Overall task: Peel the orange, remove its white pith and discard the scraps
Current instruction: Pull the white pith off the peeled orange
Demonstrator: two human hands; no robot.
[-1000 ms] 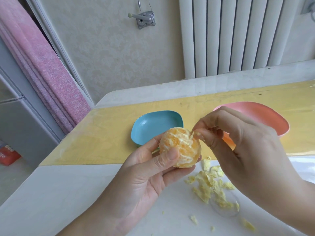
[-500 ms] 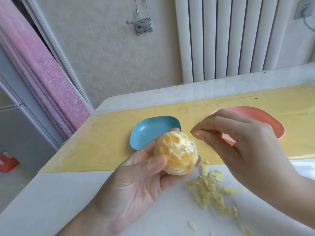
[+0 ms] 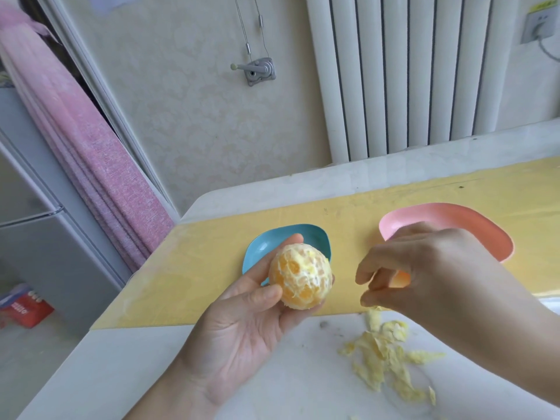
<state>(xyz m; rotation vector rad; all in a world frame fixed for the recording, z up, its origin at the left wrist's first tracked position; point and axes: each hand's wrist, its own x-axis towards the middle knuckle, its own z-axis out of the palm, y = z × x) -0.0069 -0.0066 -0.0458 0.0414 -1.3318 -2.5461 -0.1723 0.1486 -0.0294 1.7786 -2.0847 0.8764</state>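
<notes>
The round orange [image 3: 300,275], netted with stringy pith, is gripped by the left hand [image 3: 242,325] just before the glossy blue dish [image 3: 263,242]; right of the dish, the grasp of the curled right hand [image 3: 430,277] cannot be told.

A white ribbed radiator [image 3: 424,71] stands against the cream patterned wall [image 3: 188,131]. Left of it a metal crank bracket [image 3: 259,71] is mounted; farther left hangs a pink curtain [image 3: 91,165]. Right of it sits a wall socket [image 3: 541,24].
</notes>
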